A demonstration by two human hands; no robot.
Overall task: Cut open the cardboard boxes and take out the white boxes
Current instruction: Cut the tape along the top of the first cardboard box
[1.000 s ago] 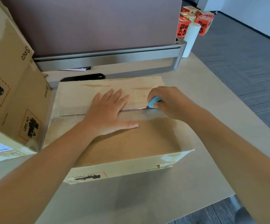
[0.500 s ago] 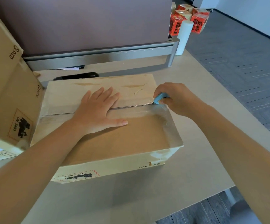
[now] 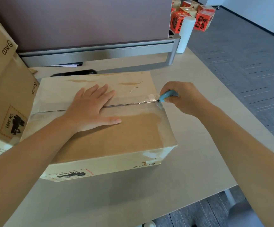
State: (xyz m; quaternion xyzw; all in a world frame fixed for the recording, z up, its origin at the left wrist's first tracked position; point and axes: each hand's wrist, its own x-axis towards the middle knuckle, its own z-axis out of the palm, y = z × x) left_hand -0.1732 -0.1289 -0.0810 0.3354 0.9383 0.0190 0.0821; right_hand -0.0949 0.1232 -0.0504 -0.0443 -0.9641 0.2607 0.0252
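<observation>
A flat brown cardboard box (image 3: 116,138) lies on the beige desk (image 3: 190,161), its top flaps joined along a taped middle seam. My left hand (image 3: 90,108) presses flat on the top, fingers straight across the seam. My right hand (image 3: 182,99) grips a small light-blue cutter (image 3: 166,95) whose tip sits at the right end of the seam, on the box's right edge. The tape there is wrinkled and lifted. No white boxes are visible.
Taller cardboard boxes (image 3: 3,89) stand at the left, touching the flat one. A brown partition with a grey rail (image 3: 100,51) closes off the back. A white cylinder (image 3: 184,35) and red boxes (image 3: 202,18) sit at the back right. The desk edge drops to grey carpet on the right.
My right hand has drawn the cutter rightward along the seam, from the box's middle to its right edge. My left hand has stayed pressed on the top.
</observation>
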